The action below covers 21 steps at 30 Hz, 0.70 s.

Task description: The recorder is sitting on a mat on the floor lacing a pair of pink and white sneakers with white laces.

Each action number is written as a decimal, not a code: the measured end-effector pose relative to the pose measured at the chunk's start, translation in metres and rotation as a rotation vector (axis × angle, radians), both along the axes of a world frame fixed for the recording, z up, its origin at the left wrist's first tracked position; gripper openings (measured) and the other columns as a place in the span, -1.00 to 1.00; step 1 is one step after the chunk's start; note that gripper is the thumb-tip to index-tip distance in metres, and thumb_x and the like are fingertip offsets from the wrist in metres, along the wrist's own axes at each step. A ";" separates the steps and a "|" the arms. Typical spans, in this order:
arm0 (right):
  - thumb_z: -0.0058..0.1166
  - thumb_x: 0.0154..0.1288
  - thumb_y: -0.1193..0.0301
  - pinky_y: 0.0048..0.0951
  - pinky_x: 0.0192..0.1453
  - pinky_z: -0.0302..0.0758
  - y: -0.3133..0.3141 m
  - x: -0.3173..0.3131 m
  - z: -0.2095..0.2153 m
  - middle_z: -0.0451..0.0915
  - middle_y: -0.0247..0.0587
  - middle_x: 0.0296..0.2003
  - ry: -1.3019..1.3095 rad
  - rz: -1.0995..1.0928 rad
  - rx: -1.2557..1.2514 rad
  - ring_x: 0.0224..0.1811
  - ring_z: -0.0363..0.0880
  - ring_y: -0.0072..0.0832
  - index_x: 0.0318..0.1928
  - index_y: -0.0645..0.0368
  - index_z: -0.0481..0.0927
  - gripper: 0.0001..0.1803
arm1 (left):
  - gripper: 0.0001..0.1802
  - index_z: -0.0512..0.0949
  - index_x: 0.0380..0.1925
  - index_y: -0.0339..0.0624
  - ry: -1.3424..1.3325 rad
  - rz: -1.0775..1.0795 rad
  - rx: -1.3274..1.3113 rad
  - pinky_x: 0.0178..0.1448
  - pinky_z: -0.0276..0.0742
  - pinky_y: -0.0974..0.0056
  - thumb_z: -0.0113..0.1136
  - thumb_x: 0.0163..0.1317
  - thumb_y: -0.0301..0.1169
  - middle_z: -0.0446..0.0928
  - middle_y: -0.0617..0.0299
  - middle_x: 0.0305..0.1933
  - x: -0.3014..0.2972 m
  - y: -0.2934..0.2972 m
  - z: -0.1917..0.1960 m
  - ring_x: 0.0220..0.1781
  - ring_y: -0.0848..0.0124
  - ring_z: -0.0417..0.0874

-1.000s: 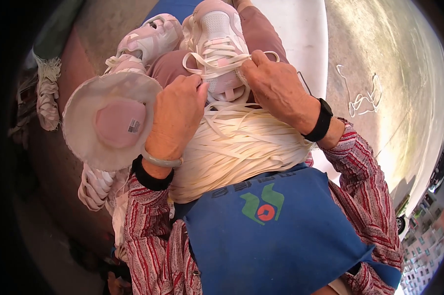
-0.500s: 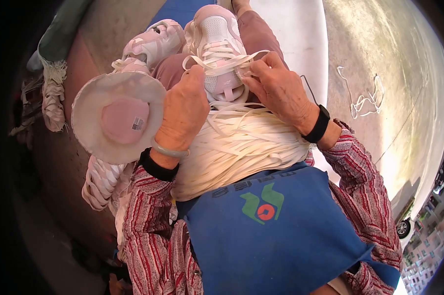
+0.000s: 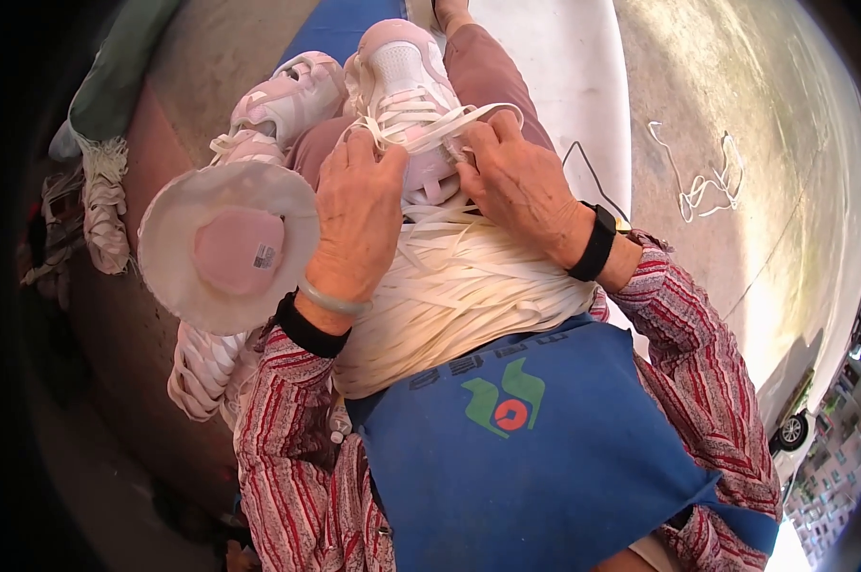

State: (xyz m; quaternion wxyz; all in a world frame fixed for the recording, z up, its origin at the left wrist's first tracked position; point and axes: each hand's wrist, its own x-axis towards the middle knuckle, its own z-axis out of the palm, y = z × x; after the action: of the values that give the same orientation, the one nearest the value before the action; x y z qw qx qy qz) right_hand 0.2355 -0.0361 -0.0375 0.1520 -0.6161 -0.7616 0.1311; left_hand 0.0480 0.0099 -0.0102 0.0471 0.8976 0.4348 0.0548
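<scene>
I am wearing a blue apron (image 3: 545, 477) that is covering my lap, and a big heap of flat white laces (image 3: 450, 296) is lying on it, spilling against my wrists. Beside my left forearm, a round white hat with a pink crown (image 3: 228, 248) is sitting upside down, touching a second pile of laces (image 3: 202, 367) below it. On my knee I am steadying a pale pink and white sneaker (image 3: 407, 81), toe pointing away from me, with its mate (image 3: 283, 95) lying just beside it on the left. My left hand (image 3: 354, 219) is curling over the near part of the sneaker, fingers pressed together and pinching a white lace (image 3: 430, 119) that is running across the eyelets. My right hand (image 3: 521, 186) is gripping the other end of that lace, thumb and forefinger closed on it. Loose white laces (image 3: 702, 176) are lying on the ground well apart to my right.
</scene>
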 end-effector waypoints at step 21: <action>0.01 0.27 0.46 -0.17 -0.34 0.56 0.000 0.010 -0.003 0.40 -0.01 -0.30 0.219 0.005 -0.115 -0.37 0.55 -0.03 -0.19 0.26 0.40 -0.84 | -0.81 0.59 -0.35 -0.33 -0.485 0.127 -0.560 -0.18 0.49 -0.06 0.12 0.19 -0.39 0.59 -0.17 -0.38 0.036 0.001 -0.019 -0.31 -0.14 0.60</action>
State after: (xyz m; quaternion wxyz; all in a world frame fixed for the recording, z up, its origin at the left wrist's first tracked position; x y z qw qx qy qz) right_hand 0.2453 -0.0358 -0.0410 0.1986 -0.6038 -0.7333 0.2414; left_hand 0.0840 0.0105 -0.0294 0.3891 0.7821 0.4638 0.1476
